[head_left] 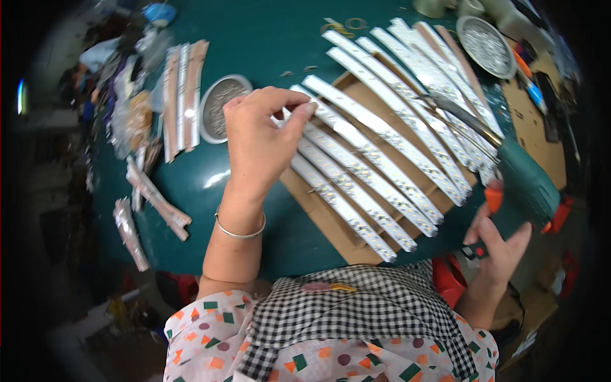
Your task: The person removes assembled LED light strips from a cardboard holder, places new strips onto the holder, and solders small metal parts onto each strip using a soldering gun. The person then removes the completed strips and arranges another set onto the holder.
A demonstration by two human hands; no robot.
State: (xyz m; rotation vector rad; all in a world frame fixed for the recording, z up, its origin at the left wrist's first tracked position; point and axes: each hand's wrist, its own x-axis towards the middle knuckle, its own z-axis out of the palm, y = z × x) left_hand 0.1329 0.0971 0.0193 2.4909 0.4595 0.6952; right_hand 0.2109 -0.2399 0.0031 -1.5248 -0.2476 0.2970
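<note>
My left hand (261,134) is closed in a pinch, thumb against forefinger, over the far ends of several white LED light strips (363,153). Whatever lies between the fingertips is too small to make out. The strips lie side by side on a flat piece of brown cardboard (305,204). On the right, my right hand (496,248) is around the grip of a green pistol-shaped power drill (528,175) with an orange trigger. The drill's dark, slim front end points up and left over more strips. Its grip blends into the table colour.
A grey bowl of small metal parts (219,108) stands beside my left hand, another metal-filled bowl (487,46) at the far right. Bundled strips (184,99) and wrapped strips (156,197) lie left. Plastic bags (137,108) crowd the left edge of the green table (267,44).
</note>
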